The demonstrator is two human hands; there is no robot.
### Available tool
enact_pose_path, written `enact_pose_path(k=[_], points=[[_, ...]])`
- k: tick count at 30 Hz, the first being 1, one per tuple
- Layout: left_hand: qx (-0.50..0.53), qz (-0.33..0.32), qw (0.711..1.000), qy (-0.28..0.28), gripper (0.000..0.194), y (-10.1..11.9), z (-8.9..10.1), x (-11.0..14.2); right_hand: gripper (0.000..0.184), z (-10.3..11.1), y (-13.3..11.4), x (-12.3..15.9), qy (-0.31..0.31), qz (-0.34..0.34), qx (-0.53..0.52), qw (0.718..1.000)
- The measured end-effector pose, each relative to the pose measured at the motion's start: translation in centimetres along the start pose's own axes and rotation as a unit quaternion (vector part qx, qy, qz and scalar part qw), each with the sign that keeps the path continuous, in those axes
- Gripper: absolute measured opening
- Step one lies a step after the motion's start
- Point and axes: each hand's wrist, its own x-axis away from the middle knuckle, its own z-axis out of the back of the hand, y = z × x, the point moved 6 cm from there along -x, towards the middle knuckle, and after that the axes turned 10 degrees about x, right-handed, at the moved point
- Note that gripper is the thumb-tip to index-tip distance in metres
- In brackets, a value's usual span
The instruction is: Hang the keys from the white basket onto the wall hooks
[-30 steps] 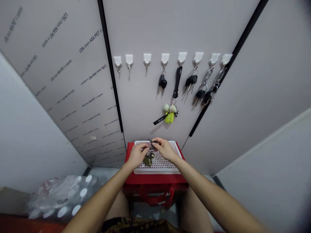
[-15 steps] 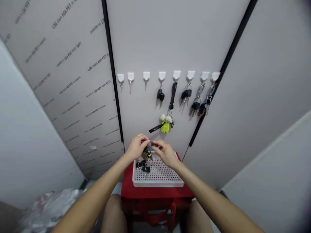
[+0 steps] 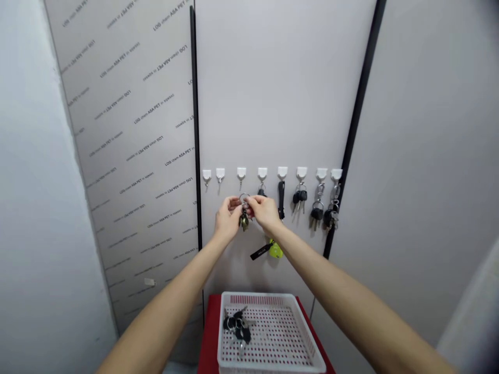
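A bunch of brassy keys [image 3: 244,221] hangs from a metal key ring [image 3: 244,196], in front of the wall panel. My left hand [image 3: 227,219] pinches the ring from the left. From the right, the thumb and fingers of my right hand [image 3: 265,211] pinch it too. The ring is a little below a bare white hook [image 3: 241,173] and apart from it. Behind my right hand, black keys [image 3: 262,191] on the neighbouring hook are partly hidden.
More white hooks [image 3: 220,174] line the panel. To the right hang key sets [image 3: 300,197], a black strap [image 3: 281,200] and a lime-green key fob [image 3: 276,249]. Below, a white perforated basket [image 3: 273,298] holds black keys [image 3: 237,324] and rests on a red surface [image 3: 210,332].
Both hands have lifted the key ring from above the basket up to just under the third hook from the left. The view has tilted upward.
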Motion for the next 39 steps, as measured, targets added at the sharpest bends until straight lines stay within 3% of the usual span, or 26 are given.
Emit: enact_pose_path(k=[6, 11, 16, 18, 21, 23, 26, 29, 34, 37, 39], points=[[-0.044, 0.013, 0.999, -0.007, 0.027, 0.0, -0.2, -3.1, 0.016, -0.7, -1.1, -4.0, 0.051, -0.03, 0.024, 0.998], [-0.069, 0.044, 0.997, -0.013, 0.029, -1.3, 0.2, -3.0, 0.018, -1.2, 0.0, -4.6, 0.046, -0.037, 0.093, 0.994], [-0.055, 0.058, 0.997, -0.019, 0.029, -3.6, 1.8, 1.3, 0.029, 0.2, 0.9, -0.4, 0.092, 0.088, 0.154, 0.98], [-0.05, 0.074, 0.996, -0.031, 0.028, -5.4, 2.5, 4.2, 0.029, 0.1, 2.7, 2.7, 0.069, 0.118, 0.195, 0.971], [-0.104, 0.121, 0.985, -0.062, 0.025, -8.6, 3.3, 9.6, 0.023, -1.8, 7.8, 8.1, -0.072, 0.092, 0.268, 0.956], [-0.163, 0.149, 0.971, -0.093, 0.025, -10.4, 3.7, 13.0, 0.021, -3.5, 11.8, 11.8, -0.174, 0.065, 0.312, 0.932], [-0.241, 0.16, 0.947, -0.142, 0.025, -12.4, 4.0, 16.7, 0.02, -5.2, 16.1, 15.5, -0.25, 0.043, 0.363, 0.897], [-0.292, 0.137, 0.93, -0.177, 0.025, -13.5, 3.9, 18.5, 0.02, -6.2, 17.9, 16.9, -0.273, 0.032, 0.405, 0.872], [-0.309, 0.111, 0.927, -0.182, 0.026, -14.1, 3.9, 19.1, 0.016, -7.1, 18.4, 17.3, -0.27, 0.022, 0.453, 0.849], [-0.304, 0.114, 0.928, -0.185, 0.026, -14.0, 4.0, 19.1, 0.013, -7.1, 18.2, 17.2, -0.275, 0.022, 0.439, 0.855], [-0.298, 0.121, 0.928, -0.189, 0.026, -13.8, 4.1, 19.1, 0.012, -6.5, 17.7, 16.7, -0.256, 0.011, 0.404, 0.878]])
